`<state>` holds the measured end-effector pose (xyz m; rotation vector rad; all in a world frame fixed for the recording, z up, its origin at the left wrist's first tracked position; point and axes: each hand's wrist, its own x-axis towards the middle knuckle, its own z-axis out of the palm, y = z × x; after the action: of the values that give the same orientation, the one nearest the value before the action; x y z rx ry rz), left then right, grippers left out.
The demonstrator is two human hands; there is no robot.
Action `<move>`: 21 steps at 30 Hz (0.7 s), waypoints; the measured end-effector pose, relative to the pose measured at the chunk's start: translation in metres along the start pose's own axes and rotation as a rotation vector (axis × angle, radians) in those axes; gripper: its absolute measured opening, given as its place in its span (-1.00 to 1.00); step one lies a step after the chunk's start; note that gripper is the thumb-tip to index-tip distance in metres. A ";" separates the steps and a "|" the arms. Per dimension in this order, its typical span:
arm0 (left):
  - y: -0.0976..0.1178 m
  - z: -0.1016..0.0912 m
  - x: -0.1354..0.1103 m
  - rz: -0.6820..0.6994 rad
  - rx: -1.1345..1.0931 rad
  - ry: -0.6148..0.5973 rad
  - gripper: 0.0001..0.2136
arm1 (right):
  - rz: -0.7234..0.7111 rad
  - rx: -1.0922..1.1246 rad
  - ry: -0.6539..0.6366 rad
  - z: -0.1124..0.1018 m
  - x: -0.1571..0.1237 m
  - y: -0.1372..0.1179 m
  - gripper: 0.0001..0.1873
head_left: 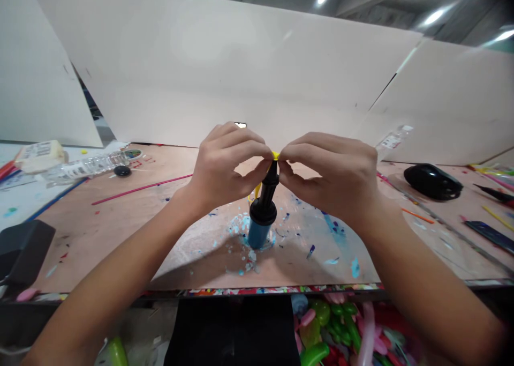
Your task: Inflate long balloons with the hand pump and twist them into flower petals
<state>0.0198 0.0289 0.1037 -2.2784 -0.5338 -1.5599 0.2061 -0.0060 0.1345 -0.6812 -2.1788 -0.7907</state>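
Note:
A blue and black balloon pump (263, 216) stands upright on the tabletop (160, 237). Over its black nozzle sits the neck of a yellow balloon (275, 155). My left hand (228, 162) pinches that neck from the left, fingers closed. My right hand (329, 176) pinches it from the right, fingers closed too. More of the yellow balloon hangs behind the pump, mostly hidden by my left hand.
A long pink uninflated balloon (140, 189) lies on the table at left, beyond it a clear plastic bottle (86, 166). A black object (431, 181) sits at right. A white partition (241, 71) walls the back. Coloured balloons (333, 328) fill a bin below the front edge.

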 end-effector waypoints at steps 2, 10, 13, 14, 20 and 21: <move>0.000 0.000 0.001 0.000 -0.018 0.008 -0.97 | 0.007 0.003 -0.011 -0.001 0.000 -0.001 -0.87; 0.000 0.000 0.004 -0.015 -0.071 -0.029 -0.97 | 0.006 0.023 -0.019 -0.003 -0.002 0.000 -0.87; 0.000 0.000 0.005 -0.045 -0.049 -0.084 -0.96 | 0.014 0.010 -0.032 -0.003 -0.004 0.001 -0.86; -0.001 0.000 0.005 -0.049 -0.045 -0.102 -0.95 | 0.015 0.004 -0.038 -0.003 -0.004 0.001 -0.86; -0.004 0.000 0.006 -0.021 -0.066 -0.147 -0.95 | -0.016 -0.018 -0.067 -0.002 -0.007 0.004 -0.87; -0.004 0.000 0.006 -0.015 -0.069 -0.151 -0.95 | -0.022 -0.022 -0.064 -0.001 -0.007 0.004 -0.87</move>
<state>0.0201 0.0334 0.1095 -2.4631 -0.5447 -1.4416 0.2140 -0.0055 0.1312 -0.7029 -2.2415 -0.8161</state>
